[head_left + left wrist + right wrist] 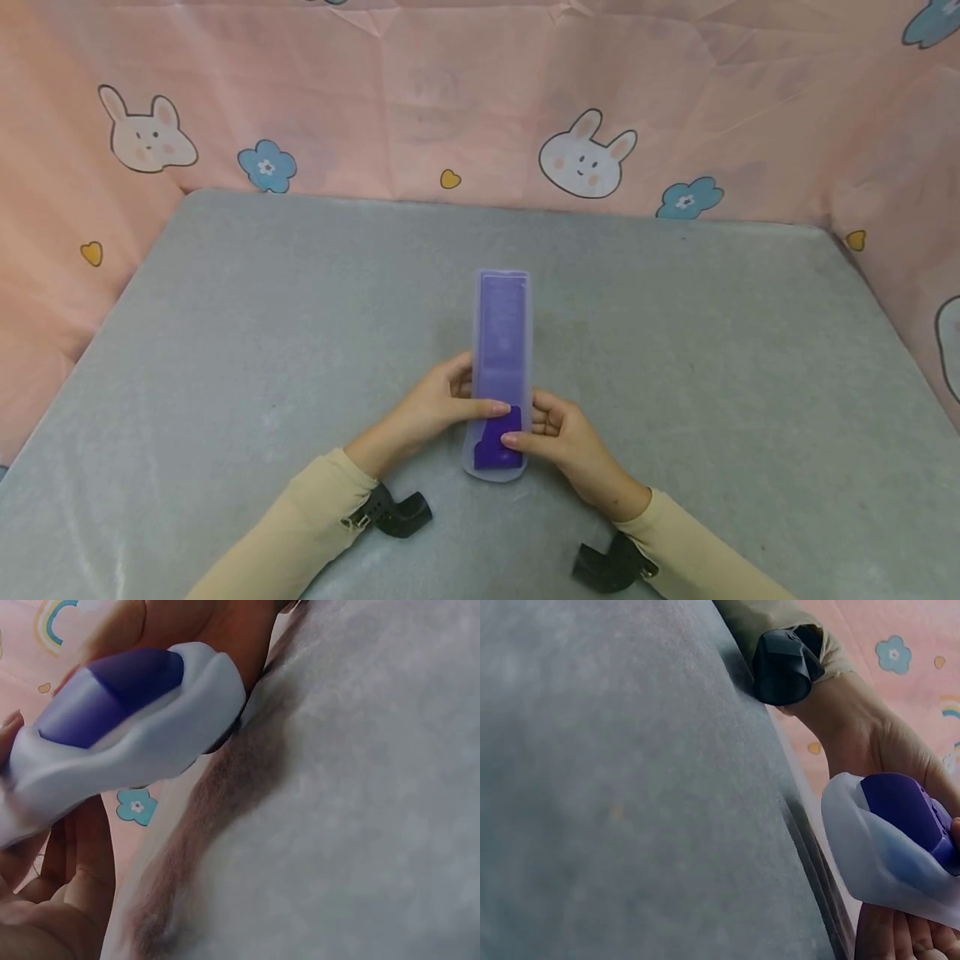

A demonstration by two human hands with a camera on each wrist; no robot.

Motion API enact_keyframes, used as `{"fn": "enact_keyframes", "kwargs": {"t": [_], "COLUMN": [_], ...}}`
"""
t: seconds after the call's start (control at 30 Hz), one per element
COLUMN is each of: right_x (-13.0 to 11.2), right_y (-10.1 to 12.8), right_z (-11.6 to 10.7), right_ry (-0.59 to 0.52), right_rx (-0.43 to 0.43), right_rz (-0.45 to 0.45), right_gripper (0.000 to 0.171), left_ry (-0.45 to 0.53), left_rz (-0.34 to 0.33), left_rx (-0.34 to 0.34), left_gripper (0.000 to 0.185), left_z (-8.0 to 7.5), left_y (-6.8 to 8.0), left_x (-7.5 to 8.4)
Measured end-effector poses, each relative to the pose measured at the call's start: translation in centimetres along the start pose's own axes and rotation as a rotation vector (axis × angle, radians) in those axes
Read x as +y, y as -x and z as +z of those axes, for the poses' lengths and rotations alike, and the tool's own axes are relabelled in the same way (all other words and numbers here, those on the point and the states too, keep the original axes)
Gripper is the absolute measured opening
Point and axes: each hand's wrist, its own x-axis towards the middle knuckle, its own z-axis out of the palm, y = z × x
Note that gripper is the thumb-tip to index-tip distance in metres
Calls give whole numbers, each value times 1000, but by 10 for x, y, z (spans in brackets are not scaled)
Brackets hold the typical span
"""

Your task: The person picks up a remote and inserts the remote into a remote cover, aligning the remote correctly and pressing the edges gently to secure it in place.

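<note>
A long, narrow case of frosted plastic, with a translucent purple lid and a darker purple end piece, is held lengthwise away from me. My left hand grips its left edge, the thumb lying across the top of the dark purple piece. From the right side my right hand grips it too, its thumb pressing on the same piece a little lower. The fingers of both hands curl behind the case and are partly hidden. Both wrist views show the rounded frosted end from close by.
A grey cloth-like tabletop spreads around the hands. Behind and at the sides hangs a pink curtain with rabbits, flowers and hearts. Black wrist mounts are strapped over the beige sleeves.
</note>
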Motion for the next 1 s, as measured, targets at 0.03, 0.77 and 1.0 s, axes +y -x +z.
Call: {"fn": "enact_keyframes", "kwargs": {"t": [0.03,0.77,1.0], "right_x": [0,-3,-4], "right_y": [0,-3,-4], "right_z": [0,-9,-9], "right_ry": [2,-24,-19], "right_rx": [13,183,196], "right_rz": [-2,-68,-83], "right_gripper": [52,30,26], "left_ry": [6,-20,-65], "left_rz": [2,9,8], "left_rx": [-2,75,100], "left_gripper": [63,36,32], "left_z": [0,1,1], "left_y": [0,-5,-5], "left_x": [0,-7,-8]}}
